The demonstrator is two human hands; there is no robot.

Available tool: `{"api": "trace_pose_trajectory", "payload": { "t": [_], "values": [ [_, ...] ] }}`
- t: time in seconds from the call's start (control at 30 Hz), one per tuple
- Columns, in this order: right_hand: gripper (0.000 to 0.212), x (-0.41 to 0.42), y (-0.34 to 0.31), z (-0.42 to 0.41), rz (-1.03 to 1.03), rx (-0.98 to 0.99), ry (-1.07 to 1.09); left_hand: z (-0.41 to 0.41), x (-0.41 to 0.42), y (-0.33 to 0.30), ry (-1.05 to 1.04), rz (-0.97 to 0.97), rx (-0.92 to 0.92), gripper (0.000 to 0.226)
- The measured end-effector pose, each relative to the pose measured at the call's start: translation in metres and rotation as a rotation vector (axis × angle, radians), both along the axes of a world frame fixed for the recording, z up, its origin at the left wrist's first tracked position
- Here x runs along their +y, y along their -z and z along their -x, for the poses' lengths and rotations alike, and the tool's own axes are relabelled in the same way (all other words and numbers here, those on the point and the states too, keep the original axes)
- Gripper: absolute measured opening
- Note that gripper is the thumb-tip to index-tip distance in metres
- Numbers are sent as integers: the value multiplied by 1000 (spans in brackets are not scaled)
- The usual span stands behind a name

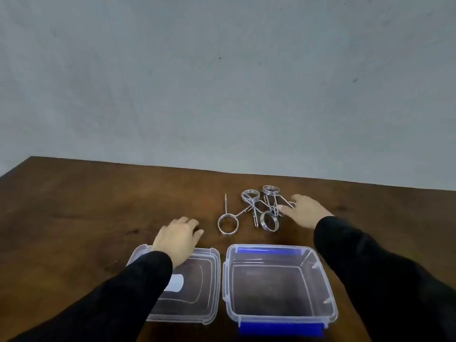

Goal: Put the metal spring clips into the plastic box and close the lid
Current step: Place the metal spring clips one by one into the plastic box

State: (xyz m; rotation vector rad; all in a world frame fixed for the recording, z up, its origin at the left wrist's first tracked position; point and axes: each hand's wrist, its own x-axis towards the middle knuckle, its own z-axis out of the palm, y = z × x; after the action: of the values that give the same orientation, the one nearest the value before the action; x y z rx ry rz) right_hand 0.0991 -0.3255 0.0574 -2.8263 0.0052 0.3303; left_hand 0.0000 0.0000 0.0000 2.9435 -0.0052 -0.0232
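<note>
Several metal spring clips (pixel 256 209) lie in a loose cluster on the brown table, just beyond the box. One clip (pixel 227 224) with a round coil lies apart at the cluster's left. A clear plastic box (pixel 318 280) with blue latches stands open and empty at the near right. Its clear lid (pixel 209 287) lies flat to the left, touching the box. My right hand (pixel 302 213) reaches into the right side of the cluster, fingertips touching a clip's handle. My left hand (pixel 177 236) hovers over the lid's far edge, fingers loosely curled, holding nothing.
The wooden table (pixel 86 206) ends at a grey wall behind the clips. Its left edge slants away at the far left. Both my black sleeves cross the near part of the table.
</note>
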Motion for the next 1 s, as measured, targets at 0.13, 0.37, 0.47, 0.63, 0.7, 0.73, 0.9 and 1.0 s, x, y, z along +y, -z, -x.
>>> {"api": "trace_pose_trajectory", "payload": {
  "t": [0.13,0.37,0.47,0.63,0.7,0.73,0.9,1.0],
  "values": [
    [87,7,17,-13,-46,62,93,6,-4,22,-76,-12,-110,38],
    [71,19,31,-36,-75,12,170,13,-6,36,-81,-25,-278,45],
    [69,20,32,-37,-101,11,191,12,-6,36,-81,-30,-289,45],
    [45,15,27,-37,-248,-115,196,12,-6,37,-80,-36,-283,46],
    [54,11,25,-33,-257,-49,185,13,-6,37,-78,-32,-281,45],
    [60,9,26,-32,-248,-15,171,13,-5,38,-76,-33,-283,44],
    [48,2,31,-25,-248,6,162,13,-5,39,-74,-40,-289,44],
    [55,-3,34,-18,-234,0,169,14,-5,40,-68,-30,-306,47]
  ]
}}
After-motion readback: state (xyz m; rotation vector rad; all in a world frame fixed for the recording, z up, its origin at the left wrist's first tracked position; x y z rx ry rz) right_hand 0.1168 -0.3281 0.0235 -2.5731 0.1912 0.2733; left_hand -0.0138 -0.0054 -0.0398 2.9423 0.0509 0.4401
